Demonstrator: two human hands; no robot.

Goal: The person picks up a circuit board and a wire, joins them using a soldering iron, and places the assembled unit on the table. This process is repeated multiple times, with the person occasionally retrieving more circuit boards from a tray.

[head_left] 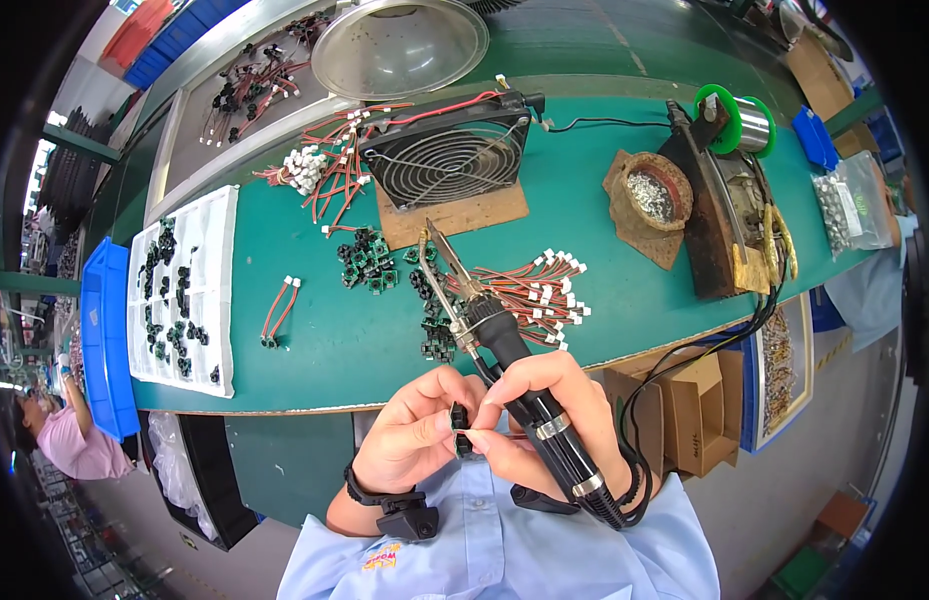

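My left hand [416, 428], closed in a pinch, holds a small black-and-green circuit board part [461, 430] in front of my shirt. My right hand [556, 425] is wrapped round a soldering iron [504, 340] with a thin metal tube clamped along it. Its tip points up and away over the table. The right thumb and forefinger also meet at the board part, where a bit of thin wire shows between them. Just beyond the iron lies a bundle of red-and-black wires [529, 295] with white connectors. Several more board parts [367, 262] are heaped left of the tip.
A black fan [449, 155] stands on brown board at the back. A bowl of solder bits [652, 195], an iron stand [709, 220] and a green solder spool [734, 122] are at right. A white tray [199, 290] and a blue bin [106, 340] are at left. Cables [684, 345] trail right.
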